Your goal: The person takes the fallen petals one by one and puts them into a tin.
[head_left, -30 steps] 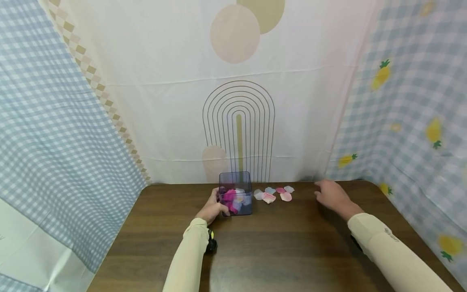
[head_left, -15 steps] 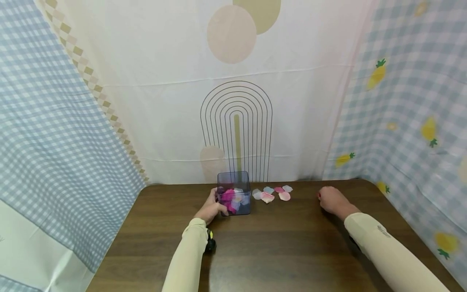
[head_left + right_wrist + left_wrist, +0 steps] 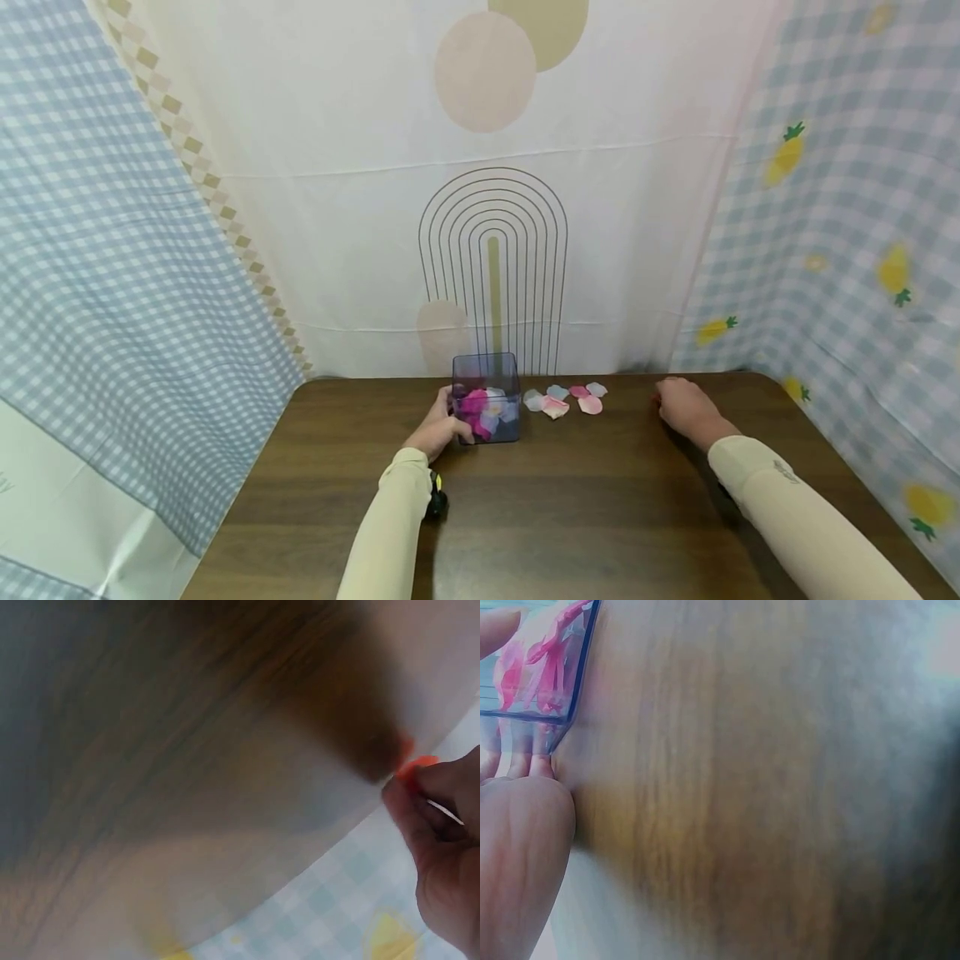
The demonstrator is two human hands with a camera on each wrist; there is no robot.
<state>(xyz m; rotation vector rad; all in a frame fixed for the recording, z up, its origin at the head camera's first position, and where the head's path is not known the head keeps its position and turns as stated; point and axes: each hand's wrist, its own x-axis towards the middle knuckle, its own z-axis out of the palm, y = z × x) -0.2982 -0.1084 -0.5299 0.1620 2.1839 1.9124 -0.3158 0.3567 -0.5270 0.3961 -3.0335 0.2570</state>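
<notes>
A clear, bluish square box point(image 3: 486, 367) stands on the table with pink, magenta and pale petals point(image 3: 474, 408) inside. My left hand point(image 3: 437, 431) holds its left side, thumb at the front and fingers behind; the left wrist view shows fingers through the clear wall. Several loose artificial flower petals point(image 3: 555, 407), pink, white and pale blue, lie right of the box. Farther right, near the table's back edge, is my right hand point(image 3: 686, 410). In the right wrist view its thumb and fingers pinch a red-orange petal point(image 3: 415, 769), partly covered by the fingertips.
The brown wooden table point(image 3: 570, 517) reaches back to a white patterned cloth point(image 3: 360, 250). Checked cloths hang at the left point(image 3: 172, 275) and right point(image 3: 840, 208) sides, close to the table's edges.
My right hand's fingers, extended toward the table a second ago, have drawn in round a red petal. The left hand, the box and the loose petals stay in place.
</notes>
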